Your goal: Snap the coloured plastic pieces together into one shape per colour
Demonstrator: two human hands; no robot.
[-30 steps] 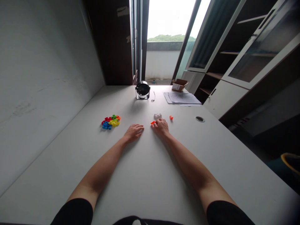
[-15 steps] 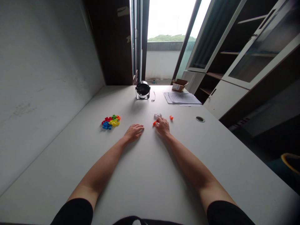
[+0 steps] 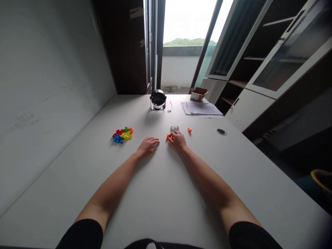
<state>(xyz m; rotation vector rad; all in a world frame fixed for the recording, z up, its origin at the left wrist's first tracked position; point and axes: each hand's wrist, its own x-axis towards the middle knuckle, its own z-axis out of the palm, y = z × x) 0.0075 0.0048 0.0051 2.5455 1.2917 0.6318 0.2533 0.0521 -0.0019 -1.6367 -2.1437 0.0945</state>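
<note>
A long white surface [image 3: 166, 193] runs away from the person toward a bright open door, with a grey wall [image 3: 52, 76] on the left and a cabinet with glass doors [image 3: 259, 52] on the right.

On the left of the surface sits a small heap of bright plastic pieces [image 3: 122, 135] in red, blue, yellow, green and orange. Just to its right, the left hand [image 3: 147, 146] lies flat, with its fingers [image 3: 155, 143] together and holding nothing. Far ahead stands a round black and silver gadget [image 3: 158, 99].

The right hand [image 3: 178, 141] rests nearby, with its fingers [image 3: 172, 137] curled down. A small orange plastic piece [image 3: 169, 137] sits right at their tips, but I cannot tell if they grip it. Just past them lie a lumpy white thing [image 3: 174, 128] and a second orange bit [image 3: 190, 130].

Farther right are white papers [image 3: 201, 108] and an open brown cardboard box [image 3: 199, 94]; I cannot see inside it. Low on the far right, a dark bin with a yellow rim [image 3: 321, 180] is too dark to see into.

The pieces look light, so a small bump could make them slide away. A push could even send one into the round hole [image 3: 221, 131] in the surface.
</note>
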